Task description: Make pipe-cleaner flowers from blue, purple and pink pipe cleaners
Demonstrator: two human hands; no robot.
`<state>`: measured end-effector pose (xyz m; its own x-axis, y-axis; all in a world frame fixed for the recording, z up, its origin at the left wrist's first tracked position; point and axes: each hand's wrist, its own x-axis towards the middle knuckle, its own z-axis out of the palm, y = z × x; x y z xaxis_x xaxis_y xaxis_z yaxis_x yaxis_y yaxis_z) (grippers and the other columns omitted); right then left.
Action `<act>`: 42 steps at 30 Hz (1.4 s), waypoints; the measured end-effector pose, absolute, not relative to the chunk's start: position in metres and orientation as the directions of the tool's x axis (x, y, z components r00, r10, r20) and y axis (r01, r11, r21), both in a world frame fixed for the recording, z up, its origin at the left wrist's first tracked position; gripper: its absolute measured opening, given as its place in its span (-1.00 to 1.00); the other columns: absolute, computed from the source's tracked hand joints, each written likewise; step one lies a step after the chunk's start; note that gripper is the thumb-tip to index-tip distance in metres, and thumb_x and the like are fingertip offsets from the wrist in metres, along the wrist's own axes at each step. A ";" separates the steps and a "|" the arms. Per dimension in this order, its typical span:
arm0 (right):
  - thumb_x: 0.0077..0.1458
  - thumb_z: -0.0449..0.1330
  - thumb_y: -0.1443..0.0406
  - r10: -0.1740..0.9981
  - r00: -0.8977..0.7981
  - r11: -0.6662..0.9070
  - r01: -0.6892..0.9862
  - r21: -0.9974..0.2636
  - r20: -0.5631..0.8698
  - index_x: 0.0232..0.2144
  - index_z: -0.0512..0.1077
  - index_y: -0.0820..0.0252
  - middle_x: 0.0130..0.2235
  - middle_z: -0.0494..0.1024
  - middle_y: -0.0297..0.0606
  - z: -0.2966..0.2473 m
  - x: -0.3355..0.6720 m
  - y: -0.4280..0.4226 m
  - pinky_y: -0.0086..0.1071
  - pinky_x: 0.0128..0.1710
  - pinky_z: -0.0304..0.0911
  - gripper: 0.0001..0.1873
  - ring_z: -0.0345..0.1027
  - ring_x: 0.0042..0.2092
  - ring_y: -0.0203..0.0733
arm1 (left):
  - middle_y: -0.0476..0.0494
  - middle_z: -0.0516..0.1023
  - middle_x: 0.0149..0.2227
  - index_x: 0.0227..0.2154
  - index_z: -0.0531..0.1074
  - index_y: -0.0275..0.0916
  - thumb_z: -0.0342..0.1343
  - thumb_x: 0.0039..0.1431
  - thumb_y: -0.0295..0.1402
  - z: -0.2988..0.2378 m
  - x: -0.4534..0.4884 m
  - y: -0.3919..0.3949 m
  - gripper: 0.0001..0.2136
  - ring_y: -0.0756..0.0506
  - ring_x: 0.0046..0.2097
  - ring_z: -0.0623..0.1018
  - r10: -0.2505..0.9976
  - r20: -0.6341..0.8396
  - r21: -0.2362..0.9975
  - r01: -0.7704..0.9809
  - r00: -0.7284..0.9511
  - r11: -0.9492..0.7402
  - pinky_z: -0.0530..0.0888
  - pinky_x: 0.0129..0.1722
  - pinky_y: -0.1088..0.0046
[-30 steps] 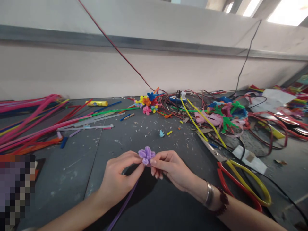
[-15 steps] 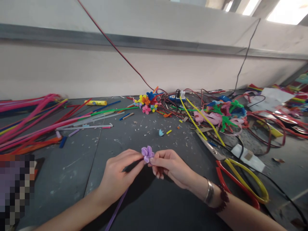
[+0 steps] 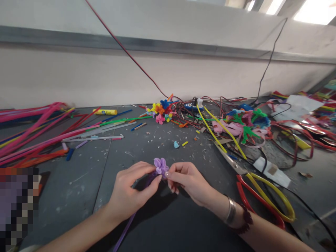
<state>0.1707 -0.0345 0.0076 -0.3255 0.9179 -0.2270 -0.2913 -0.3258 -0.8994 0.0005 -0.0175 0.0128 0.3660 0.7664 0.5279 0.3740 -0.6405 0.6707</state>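
Note:
A small purple pipe-cleaner flower (image 3: 160, 166) is held between my two hands near the middle of the view. My left hand (image 3: 133, 183) pinches its left and lower side with thumb and fingers. On the flower's right edge, the thumb and index finger of my right hand (image 3: 187, 180) are pressed together. A purple stem (image 3: 126, 232) runs from under my left hand down to the bottom edge. Where the stem meets the petals is partly hidden by the fingers.
Scissors with red and yellow handles (image 3: 273, 196) lie beside my right forearm. Pipe cleaners (image 3: 39, 140) are heaped at left, near a yellow glue stick (image 3: 105, 112). Colourful finished flowers (image 3: 160, 110), a pink glue gun (image 3: 228, 128) and tangled cables (image 3: 181, 108) sit along the wall.
The thumb of my left hand has shifted slightly, and the flower is turned a little, its petals tipped upward. Both hands stay in nearly the same place.

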 end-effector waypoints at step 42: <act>-0.11 0.25 0.21 0.932 -0.320 -0.264 -0.272 -0.926 -0.171 -0.65 0.38 0.30 -0.63 0.42 -0.36 0.005 0.169 -0.039 -0.54 -0.61 0.12 -0.74 0.20 -0.63 -0.47 | -0.10 0.60 -0.37 -0.46 0.57 -0.20 0.17 -0.01 -0.39 0.011 0.003 -0.008 -0.91 -0.10 -0.33 0.55 0.918 0.085 0.988 0.086 0.387 -0.128 0.48 -0.30 0.44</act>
